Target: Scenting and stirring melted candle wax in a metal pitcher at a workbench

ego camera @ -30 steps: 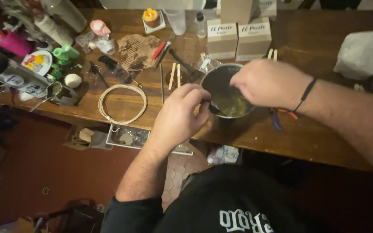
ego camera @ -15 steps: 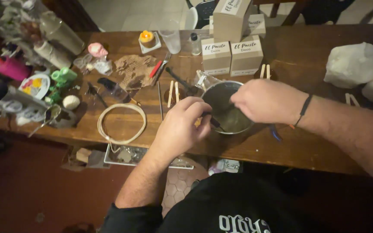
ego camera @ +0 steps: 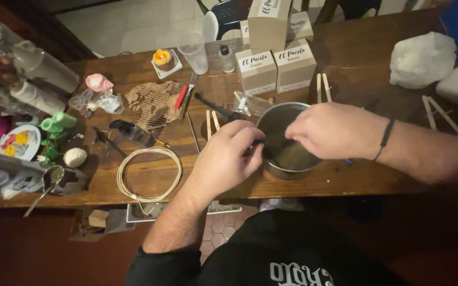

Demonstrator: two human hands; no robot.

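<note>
At the bench (ego camera: pixel 345 182) front edge, both hands crowd the metal pot (ego camera: pixel 284 159): left hand (ego camera: pixel 229 156) fingers pinching its rim, right hand (ego camera: pixel 335 130) fingers curled together over its mouth.

Pot (ego camera: pixel 287 159) sits at the table's (ego camera: pixel 356 180) near edge. Boxes (ego camera: pixel 276 58) right behind it, cord coil (ego camera: pixel 148 173) off to its left, bag (ego camera: pixel 422 58) back right.

The person's left hand (ego camera: pixel 228 159) reached forward from a bare forearm, its sleeve pushed up near the elbow, with the fingers curled in toward the thumb as if pinching something too small to make out. The right hand (ego camera: pixel 331 130) came in from the right side, palm down, knuckles raised and fingers bent downward, with a dark band around the wrist.
</note>
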